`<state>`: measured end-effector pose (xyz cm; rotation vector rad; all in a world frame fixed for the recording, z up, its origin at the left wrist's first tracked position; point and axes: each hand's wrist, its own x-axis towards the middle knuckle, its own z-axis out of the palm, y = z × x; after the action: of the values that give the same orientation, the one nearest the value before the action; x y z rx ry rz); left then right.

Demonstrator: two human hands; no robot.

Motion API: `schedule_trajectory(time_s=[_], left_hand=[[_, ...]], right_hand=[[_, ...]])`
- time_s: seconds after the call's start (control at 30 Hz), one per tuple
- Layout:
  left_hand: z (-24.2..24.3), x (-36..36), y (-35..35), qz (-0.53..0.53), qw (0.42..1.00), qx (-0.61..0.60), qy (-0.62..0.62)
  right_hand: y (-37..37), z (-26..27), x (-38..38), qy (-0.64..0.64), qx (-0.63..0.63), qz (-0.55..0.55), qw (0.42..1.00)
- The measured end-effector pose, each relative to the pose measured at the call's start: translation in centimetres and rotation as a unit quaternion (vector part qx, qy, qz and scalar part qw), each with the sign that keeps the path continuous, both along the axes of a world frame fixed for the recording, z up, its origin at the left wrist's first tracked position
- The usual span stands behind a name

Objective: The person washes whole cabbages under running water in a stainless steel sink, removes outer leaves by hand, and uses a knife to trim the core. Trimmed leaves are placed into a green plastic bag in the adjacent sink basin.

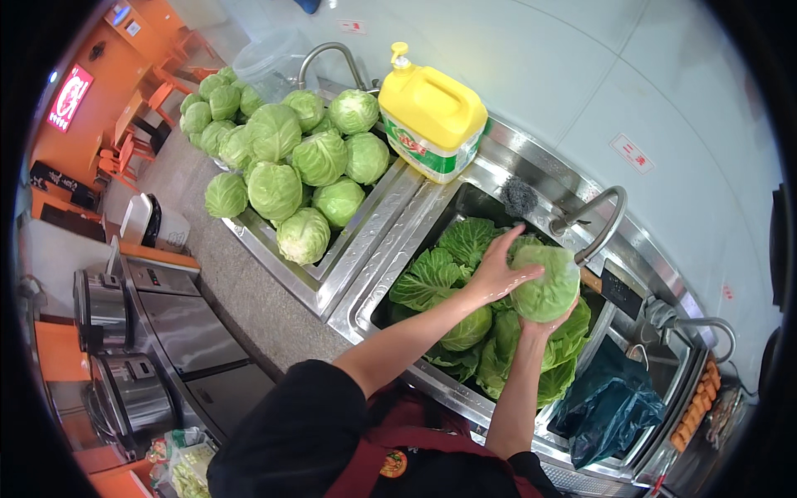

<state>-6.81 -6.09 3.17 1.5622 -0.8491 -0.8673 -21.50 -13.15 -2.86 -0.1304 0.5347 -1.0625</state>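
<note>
Over the middle stainless steel sink, a pale green cabbage head (545, 284) is under the mouth of a curved faucet (607, 227). My right hand (551, 320) holds it from below and the right side; part of that hand is hidden behind it. My left hand (507, 264) is wet, its fingers spread, with the thumb against the cabbage's left side. Below, the sink holds loose outer cabbage leaves (429, 277) and more heads (467, 327). Many whole cabbages (274, 190) are heaped in and above the left sink.
A yellow pump jug (433, 118) stands on the rim between the sinks. Behind the middle sink lies a steel wool scourer (518, 196). A cleaver (613, 289) rests at the divider on the right. A dark plastic bag (607, 401) hangs over the right sink.
</note>
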Motion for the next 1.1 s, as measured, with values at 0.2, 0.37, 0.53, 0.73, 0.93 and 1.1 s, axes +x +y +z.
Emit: schedule_trajectory(time_s=[0.2, 0.37, 0.53, 0.73, 0.93, 1.1], left_hand=[[-3.1, -1.9, 3.2, 0.014, 0.96, 0.011, 0.278], [-1.6, -3.0, 3.3, -0.034, 0.957, 0.025, 0.286], [0.0, -0.8, 3.9, 0.059, 0.875, -0.027, 0.48], [-0.2, 11.5, 18.3, -0.024, 0.845, -0.196, 0.497], [6.3, 26.2, 39.3, 0.227, 0.941, -0.114, 0.222], [7.3, 33.4, 46.9, 0.394, 0.896, -0.091, 0.182]], right_hand=[[-0.6, 2.4, 1.4, 0.004, -0.006, -0.025, 1.0], [2.6, 3.6, -0.2, 0.099, -0.037, -0.072, 0.992], [5.0, 6.8, 1.5, 0.198, -0.11, 0.062, 0.972], [3.0, 8.4, 3.5, 0.301, -0.156, 0.303, 0.89], [-2.7, 2.0, 2.8, 0.414, 0.01, 0.306, 0.857], [-7.2, -5.8, 0.4, 0.389, 0.029, 0.29, 0.874]])
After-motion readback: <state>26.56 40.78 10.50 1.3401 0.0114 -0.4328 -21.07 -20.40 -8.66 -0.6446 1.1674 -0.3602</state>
